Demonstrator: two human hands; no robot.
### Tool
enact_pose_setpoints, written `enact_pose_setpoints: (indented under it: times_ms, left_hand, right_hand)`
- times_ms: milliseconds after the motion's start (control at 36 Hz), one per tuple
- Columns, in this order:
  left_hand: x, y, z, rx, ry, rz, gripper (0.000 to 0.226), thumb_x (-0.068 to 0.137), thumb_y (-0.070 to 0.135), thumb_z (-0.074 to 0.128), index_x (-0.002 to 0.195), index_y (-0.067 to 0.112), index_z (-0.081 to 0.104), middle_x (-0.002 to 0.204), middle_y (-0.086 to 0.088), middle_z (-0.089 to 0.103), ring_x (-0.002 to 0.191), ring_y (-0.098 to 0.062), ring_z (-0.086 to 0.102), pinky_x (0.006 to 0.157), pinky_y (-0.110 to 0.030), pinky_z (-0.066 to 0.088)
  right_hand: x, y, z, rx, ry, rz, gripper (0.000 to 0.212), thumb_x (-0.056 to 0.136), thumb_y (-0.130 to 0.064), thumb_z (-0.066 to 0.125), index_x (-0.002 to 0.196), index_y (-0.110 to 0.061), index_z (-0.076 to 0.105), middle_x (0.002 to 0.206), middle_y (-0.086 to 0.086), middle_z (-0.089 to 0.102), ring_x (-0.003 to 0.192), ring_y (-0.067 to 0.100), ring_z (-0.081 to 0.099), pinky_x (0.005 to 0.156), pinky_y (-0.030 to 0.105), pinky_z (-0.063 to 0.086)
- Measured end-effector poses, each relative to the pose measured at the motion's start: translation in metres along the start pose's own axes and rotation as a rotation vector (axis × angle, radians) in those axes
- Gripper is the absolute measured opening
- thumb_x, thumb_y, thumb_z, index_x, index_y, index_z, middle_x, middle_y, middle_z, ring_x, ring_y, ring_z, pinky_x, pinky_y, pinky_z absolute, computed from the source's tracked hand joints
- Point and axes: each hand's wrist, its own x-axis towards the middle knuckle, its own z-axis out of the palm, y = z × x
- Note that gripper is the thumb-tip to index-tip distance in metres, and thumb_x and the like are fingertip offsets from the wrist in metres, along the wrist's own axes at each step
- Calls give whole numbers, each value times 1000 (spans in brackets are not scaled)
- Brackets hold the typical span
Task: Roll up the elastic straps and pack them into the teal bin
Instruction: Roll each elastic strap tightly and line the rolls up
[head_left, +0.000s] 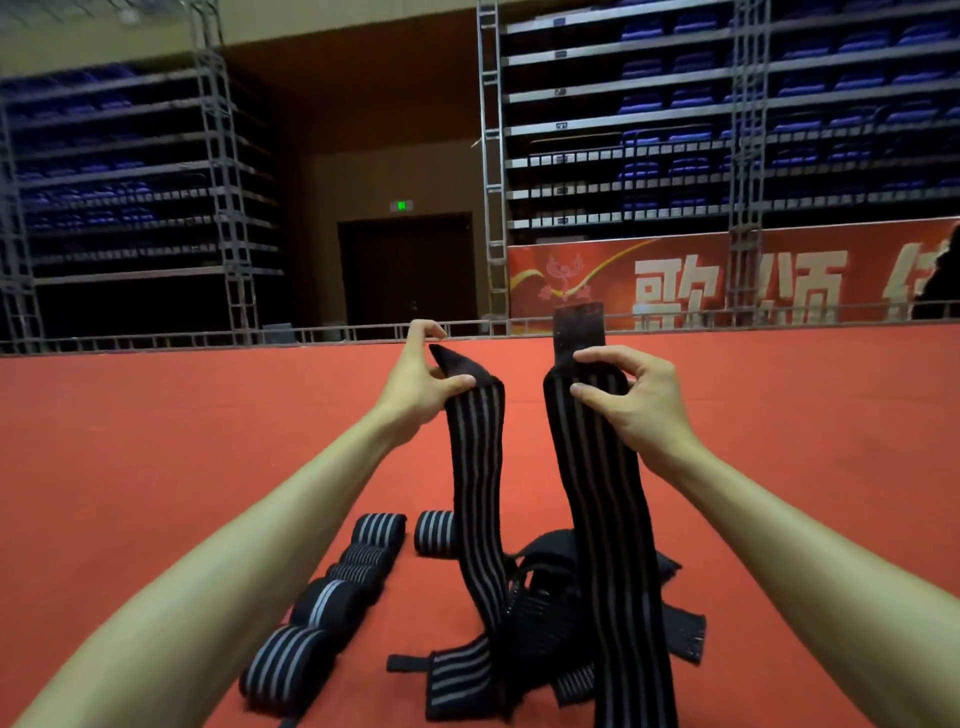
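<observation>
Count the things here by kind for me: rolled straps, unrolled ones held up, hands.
Rolled black elastic straps with grey stripes, on the red floor: 6
Unrolled black striped strap lengths, held up: 2
Tangled pile of loose black straps, uncountable inside: 1
Hands, left hand and right hand, each pinching one length: 2
Total: 11

Dim hall; blurred, warped edges

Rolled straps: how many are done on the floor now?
6. Five form a diagonal row by the left forearm: nearest roll, second roll, third roll, fourth roll, farthest roll. A sixth roll lies right of it. The loose pile may hide others.
</observation>
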Motion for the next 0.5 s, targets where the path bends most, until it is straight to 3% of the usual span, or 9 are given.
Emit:
enact_pose_setpoints:
  times_ms: [83, 194, 250, 333, 389, 444, 500]
  left_hand:
    - [4, 11, 0, 72, -60, 48, 48, 87, 5, 71, 93, 44, 43, 91, -31, 67, 79, -42, 69, 81, -62, 55]
    - [-1, 23, 6, 142, -138, 149, 42, 89, 3, 69, 95, 34, 42, 88, -8, 66, 77, -20, 68, 73, -45, 59]
    - [-4, 26, 8, 164, -166, 186, 37, 91, 2, 67, 96, 30, 42, 94, -8, 65, 83, -20, 69, 74, -37, 61]
    - [-4, 28, 9, 189, -180, 215, 24, 91, 2, 66, 95, 20, 51, 99, -13, 67, 91, -26, 69, 78, -39, 60]
    - [-3, 28, 10, 200, -177, 232, 14, 88, 1, 68, 88, 13, 61, 95, -9, 67, 88, -21, 66, 76, -37, 56]
    - [-4, 27, 11, 163, -196, 198, 13, 85, -1, 71, 86, 12, 68, 92, -5, 66, 86, -17, 63, 75, -33, 54]
    - [-6, 25, 12, 101, -253, 114, 22, 83, -3, 73, 99, 12, 69, 96, -1, 67, 91, -13, 64, 74, -25, 56]
  right_hand:
    - [8, -14, -3, -14, 1, -30, 33, 77, -2, 81, 98, -26, 72, 100, -20, 69, 99, -10, 62, 93, 10, 44]
    - [8, -23, -5, -11, -12, -41, 34, 77, -1, 80, 99, -26, 72, 100, -20, 69, 98, -10, 63, 92, 10, 46]
    - [6, -25, -6, -12, -14, -42, 33, 77, -1, 80, 99, -24, 72, 100, -19, 69, 98, -9, 63, 94, 14, 47]
    - [4, -27, -7, -7, -17, -34, 34, 77, 0, 80, 100, -24, 73, 100, -18, 70, 98, -6, 64, 97, 22, 50]
    - [3, -29, -8, -5, -17, -26, 33, 77, -1, 80, 100, -24, 73, 101, -18, 70, 98, -3, 66, 98, 27, 51]
    - [2, -30, -9, -3, -14, -24, 33, 77, -1, 80, 101, -23, 74, 101, -17, 70, 99, -2, 66, 99, 29, 51]
    - [2, -30, -9, -3, -13, -25, 33, 77, -1, 80, 100, -24, 73, 101, -17, 70, 99, -5, 65, 99, 29, 51]
